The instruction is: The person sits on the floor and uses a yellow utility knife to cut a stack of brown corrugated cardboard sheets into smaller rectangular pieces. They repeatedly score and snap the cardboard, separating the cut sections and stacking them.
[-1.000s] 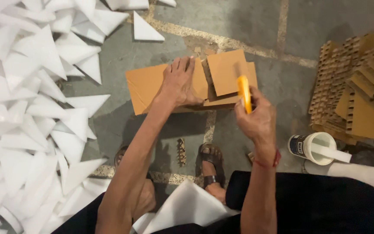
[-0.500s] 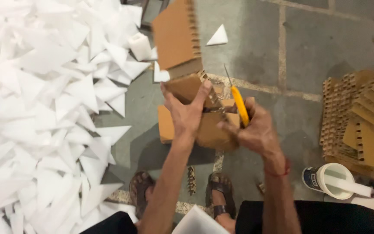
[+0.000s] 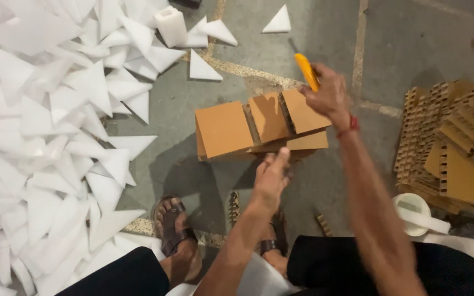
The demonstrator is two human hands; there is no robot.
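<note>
Mid-frame: our left hand [image 3: 272, 178], fingers loosely spread and empty, touches the brown cardboard pieces [image 3: 259, 129] from below; our right hand [image 3: 327, 96], fisted around a yellow cutter [image 3: 306, 71], sits at their upper-right edge.

No finished packages, labels, signs or screens show here. The nearest to packaging is the brown corrugated cardboard piece [image 3: 259, 129] lying cut and folded on the grey floor [image 3: 412, 44] in the middle, and a stack of brown honeycomb cardboard blocks [image 3: 456, 148] standing at the right edge.
</note>
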